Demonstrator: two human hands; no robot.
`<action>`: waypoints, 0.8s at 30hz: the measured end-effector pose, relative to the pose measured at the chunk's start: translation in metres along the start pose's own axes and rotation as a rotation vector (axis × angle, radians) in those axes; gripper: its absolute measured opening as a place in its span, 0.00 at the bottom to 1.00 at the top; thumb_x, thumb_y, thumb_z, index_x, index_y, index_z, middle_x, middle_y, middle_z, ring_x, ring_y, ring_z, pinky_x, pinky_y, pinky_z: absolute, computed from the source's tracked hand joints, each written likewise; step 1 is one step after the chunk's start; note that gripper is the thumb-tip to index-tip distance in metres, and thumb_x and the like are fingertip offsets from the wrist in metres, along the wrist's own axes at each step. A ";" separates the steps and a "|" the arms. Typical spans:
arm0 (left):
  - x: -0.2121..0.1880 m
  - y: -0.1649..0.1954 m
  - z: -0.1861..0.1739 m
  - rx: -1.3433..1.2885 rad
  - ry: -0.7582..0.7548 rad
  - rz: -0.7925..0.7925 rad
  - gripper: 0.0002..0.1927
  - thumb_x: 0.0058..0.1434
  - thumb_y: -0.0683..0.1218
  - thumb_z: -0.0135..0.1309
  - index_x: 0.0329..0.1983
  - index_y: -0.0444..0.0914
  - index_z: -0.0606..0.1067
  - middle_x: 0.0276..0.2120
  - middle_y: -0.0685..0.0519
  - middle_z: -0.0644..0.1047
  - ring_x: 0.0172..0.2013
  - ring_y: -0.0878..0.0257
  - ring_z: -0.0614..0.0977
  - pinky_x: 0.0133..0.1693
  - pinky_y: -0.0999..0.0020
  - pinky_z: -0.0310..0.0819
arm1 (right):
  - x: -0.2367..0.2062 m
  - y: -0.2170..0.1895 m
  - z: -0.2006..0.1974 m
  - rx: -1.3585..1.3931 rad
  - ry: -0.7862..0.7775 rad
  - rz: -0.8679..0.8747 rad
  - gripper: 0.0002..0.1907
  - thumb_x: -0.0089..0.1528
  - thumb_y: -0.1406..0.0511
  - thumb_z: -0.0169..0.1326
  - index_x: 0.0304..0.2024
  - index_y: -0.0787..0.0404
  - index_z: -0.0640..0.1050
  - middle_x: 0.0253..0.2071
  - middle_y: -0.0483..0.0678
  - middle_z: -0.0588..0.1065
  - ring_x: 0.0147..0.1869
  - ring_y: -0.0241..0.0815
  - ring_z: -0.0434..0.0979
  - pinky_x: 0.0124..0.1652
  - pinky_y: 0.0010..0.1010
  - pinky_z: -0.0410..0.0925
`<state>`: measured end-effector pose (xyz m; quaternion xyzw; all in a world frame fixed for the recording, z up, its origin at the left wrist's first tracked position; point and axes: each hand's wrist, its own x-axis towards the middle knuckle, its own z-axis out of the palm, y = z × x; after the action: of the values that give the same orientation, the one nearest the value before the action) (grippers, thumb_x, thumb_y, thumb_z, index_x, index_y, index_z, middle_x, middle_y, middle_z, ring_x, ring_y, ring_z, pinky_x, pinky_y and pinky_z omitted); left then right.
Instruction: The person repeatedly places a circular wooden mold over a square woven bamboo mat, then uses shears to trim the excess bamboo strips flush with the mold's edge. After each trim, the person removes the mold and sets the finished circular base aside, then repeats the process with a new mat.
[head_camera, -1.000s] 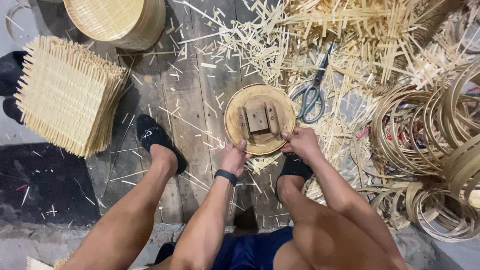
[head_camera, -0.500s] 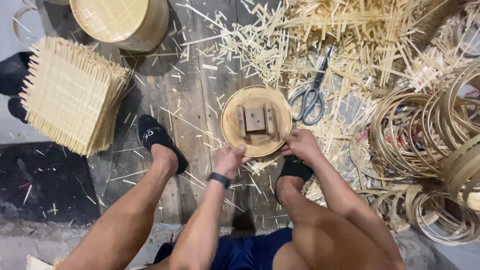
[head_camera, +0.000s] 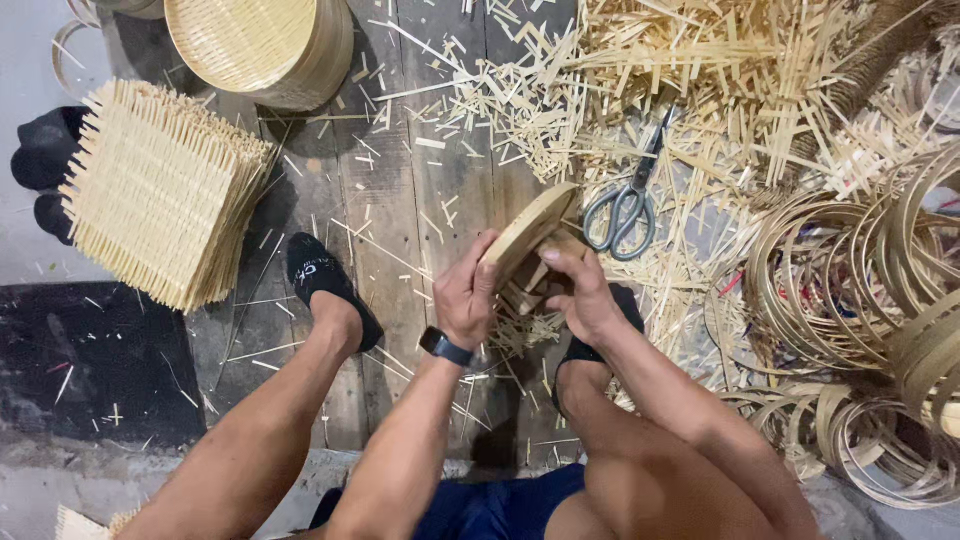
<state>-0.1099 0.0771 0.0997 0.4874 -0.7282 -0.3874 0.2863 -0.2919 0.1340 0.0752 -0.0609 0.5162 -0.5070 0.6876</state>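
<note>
Above the plank floor (head_camera: 400, 190), a round wooden disc (head_camera: 527, 232) was gripped tilted by the left hand (head_camera: 466, 298) and right hand (head_camera: 585, 295), both closed; a firm rim hold was judged best.

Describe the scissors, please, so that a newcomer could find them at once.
Start at the big heap of pale bamboo offcuts across the dark plank floor. At its lower edge lie grey-handled metal scissors, the only metal tool among the splints.

round wooden disc (head_camera: 527, 235) lifted, tilted on edge by hands (head_camera: 520, 295)
</note>
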 end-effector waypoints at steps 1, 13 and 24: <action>0.003 -0.007 -0.001 0.026 -0.032 0.014 0.27 0.76 0.63 0.41 0.63 0.42 0.76 0.45 0.44 0.84 0.41 0.55 0.87 0.46 0.61 0.81 | 0.003 0.006 -0.008 0.007 -0.028 -0.014 0.42 0.49 0.48 0.59 0.61 0.58 0.65 0.49 0.52 0.71 0.54 0.49 0.75 0.37 0.46 0.78; 0.082 -0.167 -0.041 0.007 0.147 -0.429 0.32 0.68 0.67 0.48 0.51 0.34 0.80 0.40 0.45 0.83 0.43 0.55 0.84 0.47 0.57 0.77 | -0.021 0.028 -0.121 0.529 -0.148 -0.113 0.40 0.58 0.51 0.54 0.67 0.67 0.68 0.63 0.55 0.73 0.66 0.52 0.74 0.63 0.45 0.70; 0.029 -0.097 0.107 0.579 -0.152 0.092 0.31 0.65 0.54 0.57 0.64 0.30 0.69 0.70 0.35 0.62 0.72 0.40 0.59 0.71 0.46 0.47 | -0.020 0.065 -0.115 0.491 -0.222 0.018 0.42 0.56 0.54 0.56 0.69 0.69 0.64 0.64 0.59 0.71 0.67 0.57 0.70 0.67 0.49 0.59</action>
<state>-0.1576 0.0586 -0.0384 0.4850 -0.8490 -0.1858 0.0972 -0.3382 0.2311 -0.0044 0.0568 0.2998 -0.6011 0.7386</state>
